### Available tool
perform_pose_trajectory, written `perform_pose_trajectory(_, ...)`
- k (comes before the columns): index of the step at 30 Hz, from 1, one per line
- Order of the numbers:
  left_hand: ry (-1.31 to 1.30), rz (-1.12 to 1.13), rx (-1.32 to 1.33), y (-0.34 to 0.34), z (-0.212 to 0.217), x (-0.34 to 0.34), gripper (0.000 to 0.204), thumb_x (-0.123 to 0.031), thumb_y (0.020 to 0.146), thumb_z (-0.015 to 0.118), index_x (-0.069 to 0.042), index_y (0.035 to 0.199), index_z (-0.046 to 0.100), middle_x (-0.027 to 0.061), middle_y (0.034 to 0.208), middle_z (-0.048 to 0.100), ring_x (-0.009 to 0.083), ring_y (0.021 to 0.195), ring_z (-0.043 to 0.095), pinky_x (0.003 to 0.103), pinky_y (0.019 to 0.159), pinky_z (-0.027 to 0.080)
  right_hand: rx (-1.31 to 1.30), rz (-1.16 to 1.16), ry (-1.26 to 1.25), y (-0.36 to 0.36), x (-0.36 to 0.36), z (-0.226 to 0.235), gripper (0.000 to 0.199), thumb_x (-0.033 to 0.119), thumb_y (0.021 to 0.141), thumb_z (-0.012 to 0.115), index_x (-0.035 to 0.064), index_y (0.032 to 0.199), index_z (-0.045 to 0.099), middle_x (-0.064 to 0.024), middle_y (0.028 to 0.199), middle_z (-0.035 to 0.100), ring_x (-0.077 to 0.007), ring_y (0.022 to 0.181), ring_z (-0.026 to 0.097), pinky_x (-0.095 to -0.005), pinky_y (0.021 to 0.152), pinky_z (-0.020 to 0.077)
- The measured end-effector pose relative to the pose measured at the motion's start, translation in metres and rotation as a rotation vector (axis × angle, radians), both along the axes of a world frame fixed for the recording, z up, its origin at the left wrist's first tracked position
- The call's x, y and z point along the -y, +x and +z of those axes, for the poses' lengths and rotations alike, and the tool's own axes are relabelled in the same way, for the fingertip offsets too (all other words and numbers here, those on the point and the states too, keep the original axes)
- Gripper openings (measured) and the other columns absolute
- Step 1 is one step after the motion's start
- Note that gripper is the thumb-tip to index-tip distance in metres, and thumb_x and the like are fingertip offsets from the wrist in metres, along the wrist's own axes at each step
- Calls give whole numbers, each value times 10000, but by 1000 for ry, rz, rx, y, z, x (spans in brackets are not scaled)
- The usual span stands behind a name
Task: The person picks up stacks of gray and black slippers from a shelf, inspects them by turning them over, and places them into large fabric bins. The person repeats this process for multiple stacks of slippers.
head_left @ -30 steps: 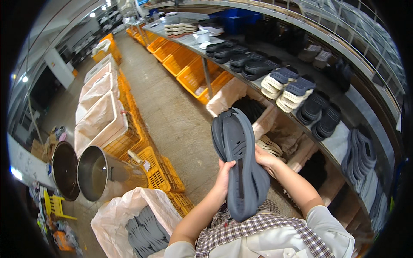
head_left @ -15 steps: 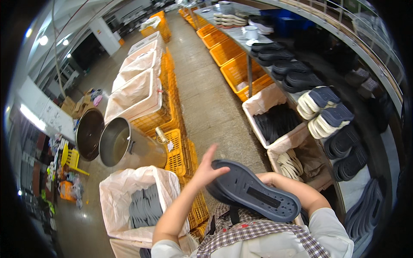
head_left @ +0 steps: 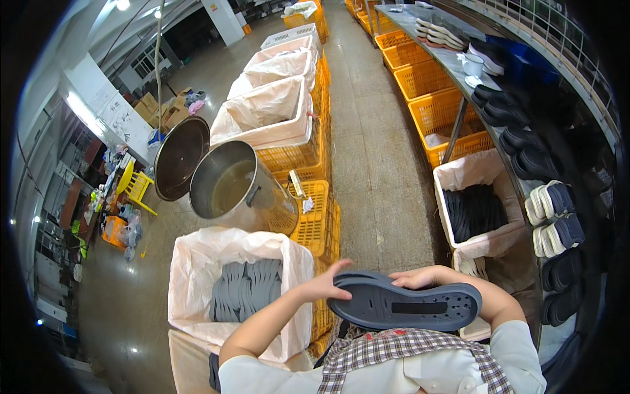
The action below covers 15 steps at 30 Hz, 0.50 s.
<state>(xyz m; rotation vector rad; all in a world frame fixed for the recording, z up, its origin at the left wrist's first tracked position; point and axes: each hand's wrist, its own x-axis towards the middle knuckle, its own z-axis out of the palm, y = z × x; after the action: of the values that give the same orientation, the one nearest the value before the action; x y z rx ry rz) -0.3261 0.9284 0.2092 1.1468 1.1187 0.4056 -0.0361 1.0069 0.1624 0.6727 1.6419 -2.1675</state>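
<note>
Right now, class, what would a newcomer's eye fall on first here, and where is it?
First, the dark shoe soles low, just right of centre, the left hand at their left end and the right hand at their far edge. Next, the wide metal drum to the left, beyond a pink-lined bin holding grey soles.

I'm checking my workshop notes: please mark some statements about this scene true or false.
1. The left hand and right hand both hold the dark shoe soles. True.
2. The gray pieces lie on the bare floor. False: the gray pieces are in a lined bin.
3. The white cup stands on the long table. True.
4. The yellow chair is right of the metal drum. False: the yellow chair is left of it.
</note>
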Motion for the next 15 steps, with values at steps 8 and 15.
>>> perform_pose_trajectory(8, -14, 346, 133, -85, -10, 8, 752, -17, 644, 791, -43, 1302, 428, 93, 1216, 525, 174, 1114, 501, 314, 975, 390, -97, -33, 431, -75, -108, 28, 754, 531, 911, 444, 61, 1445, 196, -192, 1462, 246, -306, 1340, 277, -428, 1078, 283)
perform_pose_trajectory(15, 372, 1359, 111, -223, 65, 49, 735, 58, 676, 706, -55, 1326, 382, 140, 1220, 502, 261, 1098, 504, 375, 960, 415, -152, -1286, 383, -50, -149, 33, 217, 294, 916, 531, 112, 1034, 539, 7, 922, 613, -71, 760, 566, -211, 642, 416)
